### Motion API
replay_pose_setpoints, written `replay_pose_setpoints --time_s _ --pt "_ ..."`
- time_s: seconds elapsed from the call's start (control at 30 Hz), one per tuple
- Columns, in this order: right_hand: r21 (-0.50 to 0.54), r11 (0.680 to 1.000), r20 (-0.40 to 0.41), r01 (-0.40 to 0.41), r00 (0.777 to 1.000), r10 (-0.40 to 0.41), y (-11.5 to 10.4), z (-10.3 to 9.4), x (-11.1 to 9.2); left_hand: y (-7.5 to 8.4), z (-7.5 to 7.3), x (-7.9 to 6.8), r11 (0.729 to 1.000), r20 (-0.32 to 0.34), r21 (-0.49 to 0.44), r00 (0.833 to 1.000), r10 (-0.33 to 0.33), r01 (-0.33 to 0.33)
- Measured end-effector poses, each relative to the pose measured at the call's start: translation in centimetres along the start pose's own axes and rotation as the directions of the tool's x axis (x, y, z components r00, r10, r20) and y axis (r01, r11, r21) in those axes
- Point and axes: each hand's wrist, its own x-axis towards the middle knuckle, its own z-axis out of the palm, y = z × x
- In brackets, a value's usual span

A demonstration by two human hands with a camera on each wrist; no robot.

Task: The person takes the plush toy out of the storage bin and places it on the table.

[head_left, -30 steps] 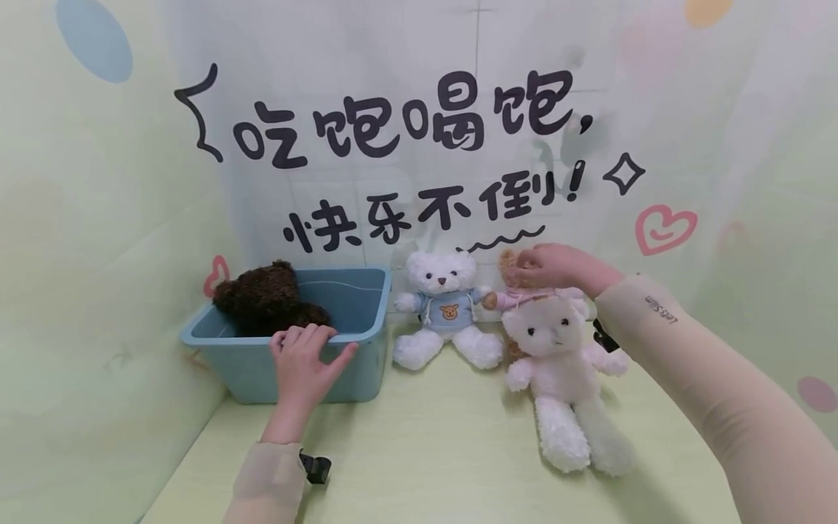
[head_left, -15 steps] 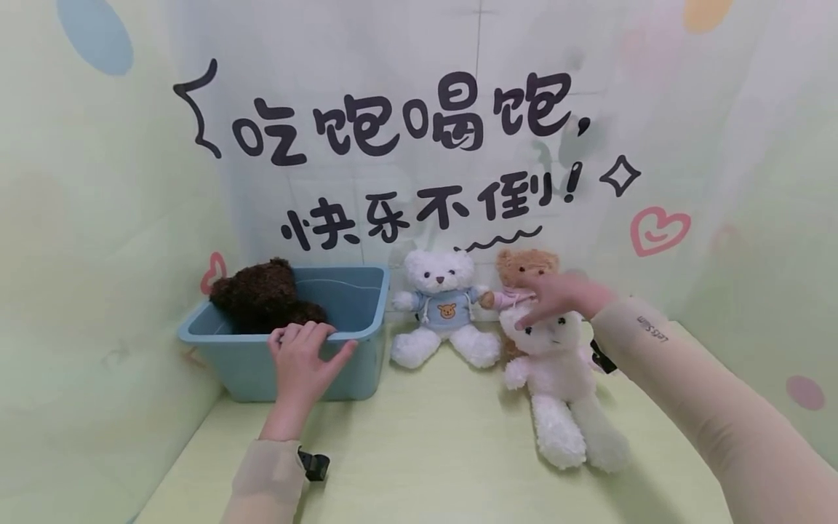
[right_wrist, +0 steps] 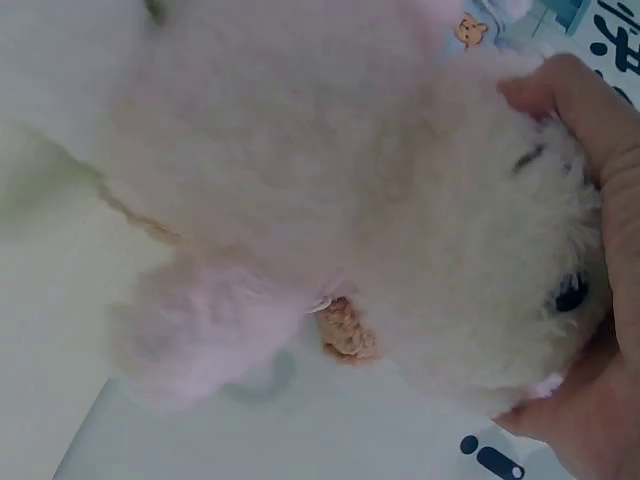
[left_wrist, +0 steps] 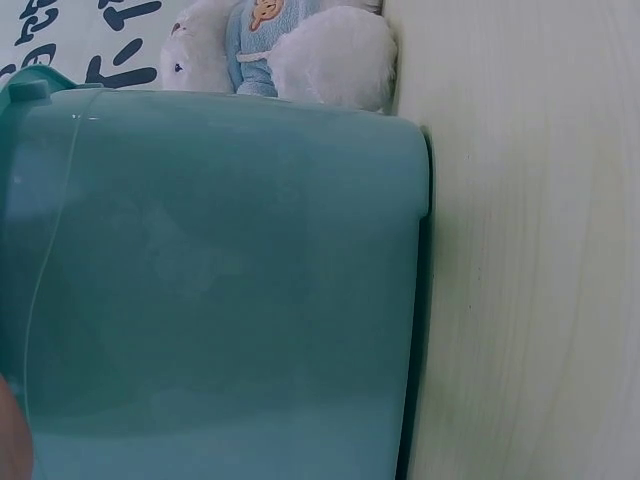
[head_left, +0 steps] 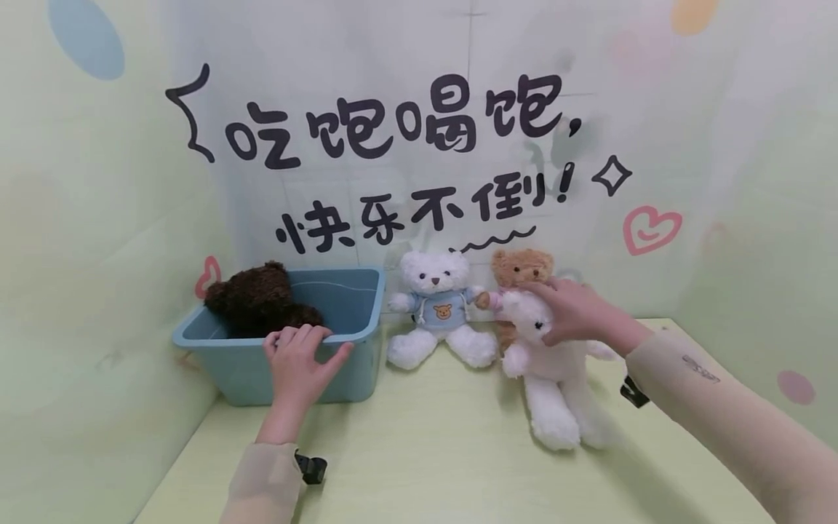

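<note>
My right hand (head_left: 576, 309) grips the head of a white plush bear (head_left: 553, 411), whose legs hang toward the table. In the right wrist view, thumb and fingers (right_wrist: 560, 85) press into either side of its head, close to a black eye. Partly hidden behind it sits a light brown teddy bear (head_left: 513, 266) in pink clothing. My left hand (head_left: 301, 364) holds the front rim of a blue plastic bin (head_left: 238, 375), fingers curled over the edge. Inside that bin, a dark brown teddy bear (head_left: 255, 295) leans toward the left end.
Between the bin and the light brown teddy sits a white teddy bear (head_left: 435, 306) in a blue hoodie, against the back wall. Printed cloth with large black characters (head_left: 448, 116) covers that wall. The pale wooden table (head_left: 419, 458) extends in front.
My right hand has left the light brown teddy's head, come down, and taken hold of the white plush bear's head. That bear's legs have risen a little. My left hand stays on the rim.
</note>
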Motion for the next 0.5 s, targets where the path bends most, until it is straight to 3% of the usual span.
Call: replay_pose_setpoints --time_s 0.07,0.13,0.27,0.37,0.5 --pt "-0.111 0.994 -0.142 0.009 0.989 -0.025 -0.4 0.5 -1.7 0.1 0.1 -0.1 1.000 0.002 -0.002 1.000 0.004 -0.004" --pt "-0.181 0.983 -0.256 0.026 0.964 -0.073 -0.9 1.3 -3.9 0.2 0.2 -0.1 1.000 0.003 -0.006 1.000 0.004 -0.004" --pt "-0.224 0.972 -0.391 0.067 0.908 -0.152 -1.4 3.2 -8.5 0.4 0.4 0.0 1.000 0.007 -0.022 1.000 0.000 0.000" --pt "-0.141 0.988 -0.415 0.060 0.902 -0.114 -1.2 3.8 -10.8 0.2 0.5 0.0 1.000 0.005 -0.026 1.000 -0.002 0.002" --pt "0.102 0.993 -0.344 0.064 0.939 -0.026 -0.2 3.7 -11.6 0.0 0.4 0.0 1.000 -0.004 -0.022 1.000 -0.010 0.010"
